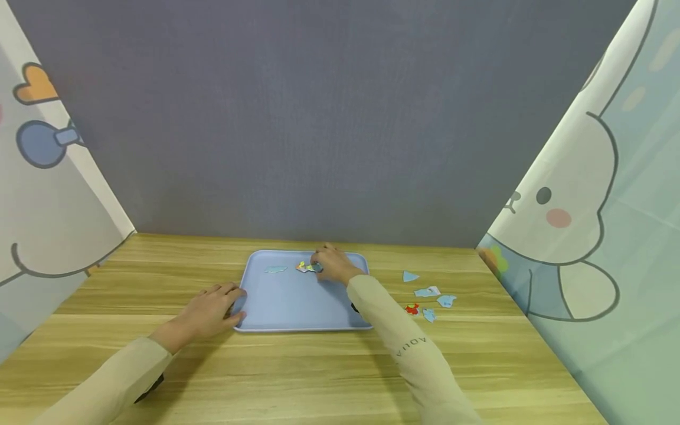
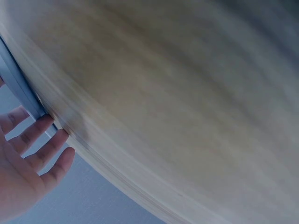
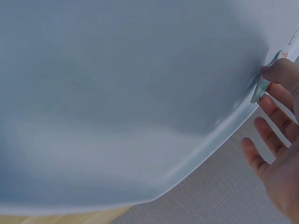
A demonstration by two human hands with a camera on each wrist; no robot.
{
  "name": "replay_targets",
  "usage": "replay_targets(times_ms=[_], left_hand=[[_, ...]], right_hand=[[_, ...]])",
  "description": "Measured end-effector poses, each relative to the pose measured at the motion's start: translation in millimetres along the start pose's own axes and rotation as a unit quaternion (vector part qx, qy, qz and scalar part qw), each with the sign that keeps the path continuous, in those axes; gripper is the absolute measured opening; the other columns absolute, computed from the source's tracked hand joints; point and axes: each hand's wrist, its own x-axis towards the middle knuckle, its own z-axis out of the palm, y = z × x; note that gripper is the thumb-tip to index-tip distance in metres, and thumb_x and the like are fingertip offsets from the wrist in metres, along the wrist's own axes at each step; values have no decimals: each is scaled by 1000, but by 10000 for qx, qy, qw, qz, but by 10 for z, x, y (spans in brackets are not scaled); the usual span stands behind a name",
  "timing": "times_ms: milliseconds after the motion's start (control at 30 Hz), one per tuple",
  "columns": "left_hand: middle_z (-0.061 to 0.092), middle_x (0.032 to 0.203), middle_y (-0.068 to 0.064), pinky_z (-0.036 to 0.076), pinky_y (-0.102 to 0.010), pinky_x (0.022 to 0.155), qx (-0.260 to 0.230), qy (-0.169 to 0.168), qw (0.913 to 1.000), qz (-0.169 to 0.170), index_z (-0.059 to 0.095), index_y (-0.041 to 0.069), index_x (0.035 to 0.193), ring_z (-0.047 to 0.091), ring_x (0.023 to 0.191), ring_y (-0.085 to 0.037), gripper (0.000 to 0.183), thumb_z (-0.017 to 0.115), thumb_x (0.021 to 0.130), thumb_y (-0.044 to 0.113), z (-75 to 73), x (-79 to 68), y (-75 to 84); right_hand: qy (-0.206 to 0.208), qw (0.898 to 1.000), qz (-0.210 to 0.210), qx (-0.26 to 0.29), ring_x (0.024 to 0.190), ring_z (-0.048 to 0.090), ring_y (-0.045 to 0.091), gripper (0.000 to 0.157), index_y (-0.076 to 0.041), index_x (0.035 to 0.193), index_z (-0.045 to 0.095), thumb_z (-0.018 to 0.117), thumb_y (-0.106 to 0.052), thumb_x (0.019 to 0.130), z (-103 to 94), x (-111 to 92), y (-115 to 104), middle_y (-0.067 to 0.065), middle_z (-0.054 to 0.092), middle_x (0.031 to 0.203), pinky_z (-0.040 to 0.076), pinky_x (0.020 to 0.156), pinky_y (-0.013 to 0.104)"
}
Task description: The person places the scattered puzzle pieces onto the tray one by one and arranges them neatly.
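A light blue tray [image 1: 297, 301] lies on the wooden table. At its left rim my left hand [image 1: 212, 308] rests with fingers spread; the left wrist view has the left fingertips [image 2: 61, 135] right at the edge. Near the tray's far side, my right hand [image 1: 334, 265] pinches a puzzle piece [image 3: 261, 87] between thumb and index finger, the other fingers extended. Just left of that hand lies a colourful puzzle piece [image 1: 304, 267], partly yellow, close against the held one. Farther left in the tray is a pale blue piece [image 1: 275, 269].
Several loose pieces lie on the table right of the tray, among them a blue triangular piece [image 1: 409, 276], a red piece [image 1: 412, 309] and a blue-and-white piece [image 1: 427, 291]. A grey panel [image 1: 308, 130] stands behind the table, with cartoon-printed cloths [image 1: 574, 177] at both sides.
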Motion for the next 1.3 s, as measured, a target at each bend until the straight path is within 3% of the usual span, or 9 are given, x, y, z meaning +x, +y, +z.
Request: replay_targets(times_ms=[700, 1300], left_hand=[[56, 118, -16, 46, -59, 80, 43, 6, 10000, 5, 59, 5, 115, 56, 103, -39, 45, 65, 82, 34, -36, 18, 22], [56, 118, -16, 46, -59, 79, 88, 50, 9999, 42, 59, 5, 115, 56, 103, -39, 45, 66, 82, 35, 19, 7, -11]], right_hand=[[-3, 9999, -148, -2, 113, 45, 18, 25, -18, 108, 65, 66, -21, 83, 44, 69, 21, -2, 59, 115, 41, 97, 44], [99, 9986, -289, -423, 112, 48, 19, 31, -15, 112, 64, 66, -26, 83, -21, -99, 75, 0, 59, 115, 44, 93, 43]])
